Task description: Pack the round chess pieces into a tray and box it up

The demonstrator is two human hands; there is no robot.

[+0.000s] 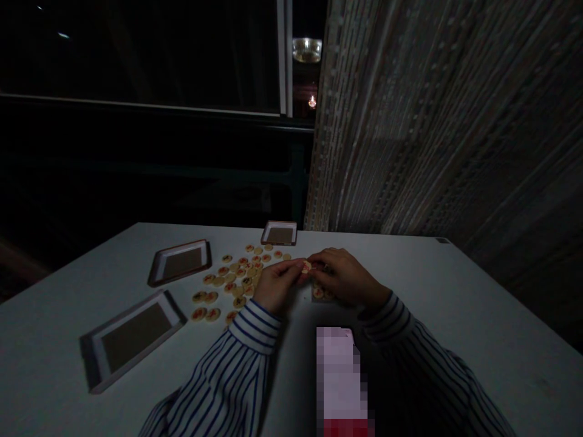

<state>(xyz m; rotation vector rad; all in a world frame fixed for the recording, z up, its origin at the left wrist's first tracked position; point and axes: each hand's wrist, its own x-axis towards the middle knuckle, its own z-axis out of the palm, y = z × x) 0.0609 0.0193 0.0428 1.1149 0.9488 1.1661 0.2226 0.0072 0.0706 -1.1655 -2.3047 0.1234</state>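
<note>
Between my two hands, just above the table, is a round xiangqi piece [306, 266] with a red character on its face. My left hand [277, 285] pinches it from the left with thumb and fingers. From the right, my right hand [350, 276] has its curled fingertips at the piece's other edge. Under the right hand, more xiangqi pieces [319, 292] sit close together in a small box [317, 299], mostly hidden by that hand. To the left of my left hand, many loose xiangqi pieces [230, 287] are scattered, some with red or dark characters, others showing blank faces.
A large tray-like lid [93, 370] lies at the front left, a second tray [155, 276] behind it, and a small one [279, 224] at the far edge. A pale pink object [339, 376], partly pixelated, lies in front of me. A string curtain [387, 121] hangs behind the white table [478, 328].
</note>
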